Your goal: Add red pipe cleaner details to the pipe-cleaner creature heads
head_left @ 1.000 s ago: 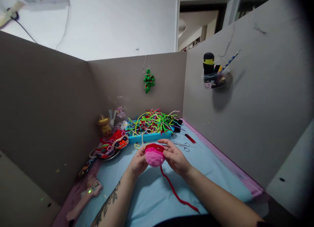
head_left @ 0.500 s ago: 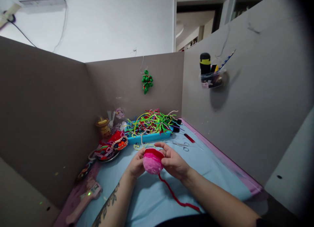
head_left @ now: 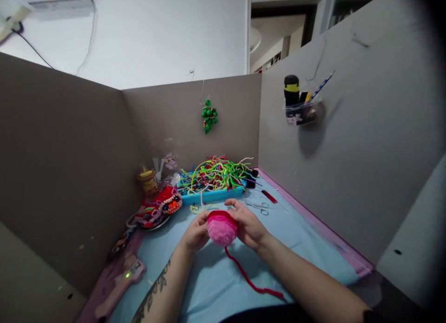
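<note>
Between my two hands is a rounded pink fuzzy piece (head_left: 222,231), coiled from pipe cleaner, with a red band around its upper edge. My left hand (head_left: 197,232) pinches its left side near the red edge. On the opposite side my right hand (head_left: 249,225) grips it, thumb hidden behind the piece and index finger lifted above. A red pipe cleaner (head_left: 245,277) trails from below the piece, curving right over the blue cloth (head_left: 205,286). Its upper end is hidden, so I cannot tell whether it is joined to the piece.
A blue tray (head_left: 212,195) heaped with colourful pipe cleaners stands at the back. Scissors (head_left: 262,208) lie right of it. At left are a dish (head_left: 155,224) of finished crafts, a jar (head_left: 147,181) and a pink glue gun (head_left: 121,288). Grey panels (head_left: 195,104) enclose the table.
The pink piece has moved slightly right and turned in my hands. My right thumb, earlier visible on its front, has slipped behind it. The trailing red pipe cleaner lies much the same.
</note>
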